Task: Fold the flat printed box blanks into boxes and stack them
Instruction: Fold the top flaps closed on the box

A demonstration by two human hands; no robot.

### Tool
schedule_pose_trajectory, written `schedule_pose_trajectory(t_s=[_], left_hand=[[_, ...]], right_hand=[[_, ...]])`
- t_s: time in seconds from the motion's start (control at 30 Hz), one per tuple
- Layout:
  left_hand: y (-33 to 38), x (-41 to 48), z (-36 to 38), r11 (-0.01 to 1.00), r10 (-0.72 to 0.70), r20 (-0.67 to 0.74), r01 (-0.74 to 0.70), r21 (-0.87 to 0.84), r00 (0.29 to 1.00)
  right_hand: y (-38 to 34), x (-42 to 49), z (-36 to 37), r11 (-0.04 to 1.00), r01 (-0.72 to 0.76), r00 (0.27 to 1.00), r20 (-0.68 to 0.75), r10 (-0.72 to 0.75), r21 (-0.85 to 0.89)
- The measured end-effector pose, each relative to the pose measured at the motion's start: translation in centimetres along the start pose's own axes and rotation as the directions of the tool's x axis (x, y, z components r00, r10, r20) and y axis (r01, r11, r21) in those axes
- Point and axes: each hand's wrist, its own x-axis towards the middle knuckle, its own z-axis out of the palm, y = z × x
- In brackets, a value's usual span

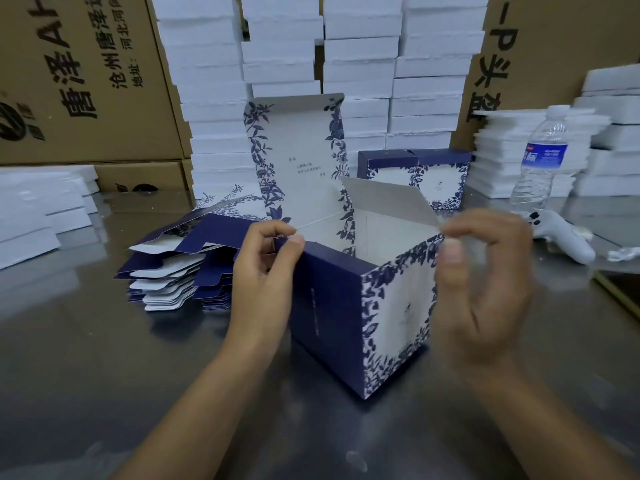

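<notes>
Grey metal table [104, 358] fills the foreground, with brown cartons [86, 81] and tall white stacks [360, 64] along the back. A box [332, 306] stands upright at the middle of it, one corner turned toward the camera, navy on its left face and white with blue leaves on its right face. Its top is open: the lid [298, 157] rises straight up from the far edge, and a plain white flap [388, 199] leans up from the right side.

The left hand [263, 271] is at the box's left top edge, thumb and forefinger pinching a small navy flap there. The right hand [481, 289] hangs at the box's right top corner, fingers curled beside the white flap's tip. It is too blurred to tell whether it grips anything. The hands are apart, with the open box top between them.

Left of the box, just behind the left hand, lies a fanned pile of blanks [180, 268]. Behind the box, to its right, two finished boxes [415, 178] stand side by side. Farther right of the box are a bottle [540, 157] and a white tool [561, 237].
</notes>
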Motion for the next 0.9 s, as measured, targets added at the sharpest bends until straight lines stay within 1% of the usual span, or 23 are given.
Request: schedule_pose_trajectory(t_s=[0.03, 0.07, 0.1, 0.13, 0.2, 0.23, 0.27, 0.3, 0.37, 0.4, 0.47, 0.53, 0.63, 0.73, 0.9], left_hand=[[0.1, 0.1, -0.1, 0.999, -0.030, -0.005, 0.030, -0.031, 1.000], [0.2, 0.2, -0.1, 0.996, -0.058, -0.006, 0.057, -0.062, 0.998], [0.4, 0.2, -0.1, 0.992, -0.086, 0.000, 0.085, -0.098, 0.996], [0.6, 0.1, -0.1, 0.986, -0.110, 0.007, 0.110, -0.127, 0.994], [0.7, 0.1, 0.0, 0.978, -0.140, 0.023, 0.142, -0.155, 0.990], [0.7, 0.1, 0.0, 0.976, -0.146, 0.031, 0.149, -0.160, 0.989], [0.7, 0.1, 0.0, 0.972, -0.150, 0.043, 0.155, -0.174, 0.988], [0.6, 0.1, -0.1, 0.965, -0.160, 0.062, 0.169, -0.199, 0.985], [0.6, 0.0, -0.1, 0.943, -0.179, 0.116, 0.204, -0.262, 0.977], [0.6, 0.0, -0.2, 0.933, -0.189, 0.144, 0.223, -0.284, 0.971], [0.6, -0.1, -0.2, 0.916, -0.204, 0.187, 0.255, -0.309, 0.961], [0.5, -0.2, -0.2, 0.911, -0.211, 0.219, 0.272, -0.310, 0.953], [0.3, -0.2, -0.1, 0.912, -0.209, 0.253, 0.282, -0.298, 0.944], [0.0, -0.1, 0.1, 0.911, -0.212, 0.284, 0.294, -0.290, 0.935], [-0.4, 0.2, 0.3, 0.914, -0.211, 0.265, 0.286, -0.287, 0.941]], right_hand=[[0.0, 0.2, 0.0, 0.994, -0.110, 0.993, -0.045, 0.111, 0.018], [0.1, 0.4, -0.1, 0.969, -0.242, 0.967, -0.069, 0.245, 0.054], [0.0, 0.6, -0.1, 0.923, -0.370, 0.923, -0.072, 0.379, 0.107], [0.2, 0.8, -0.1, 0.861, -0.484, 0.867, -0.042, 0.496, 0.156], [0.4, 1.0, -0.2, 0.720, -0.662, 0.746, 0.089, 0.660, 0.207], [0.6, 1.0, -0.4, 0.641, -0.740, 0.672, 0.189, 0.716, 0.204], [0.9, 1.0, -0.4, 0.579, -0.797, 0.603, 0.299, 0.740, 0.173], [1.1, 1.1, -0.4, 0.545, -0.830, 0.544, 0.398, 0.739, 0.122], [1.0, 1.3, -0.6, 0.510, -0.858, 0.463, 0.525, 0.714, 0.062], [0.9, 1.5, -0.7, 0.503, -0.863, 0.444, 0.557, 0.702, 0.055], [0.6, 2.0, -1.0, 0.537, -0.843, 0.452, 0.587, 0.671, 0.036], [0.4, 2.6, -1.4, 0.567, -0.824, 0.445, 0.621, 0.645, 0.002], [0.3, 3.2, -1.9, 0.638, -0.762, 0.426, 0.659, 0.620, -0.107], [0.2, 3.8, -2.2, 0.664, -0.710, 0.366, 0.682, 0.633, -0.234], [-0.4, 5.5, -2.3, 0.683, -0.619, 0.238, 0.736, 0.634, -0.388]])
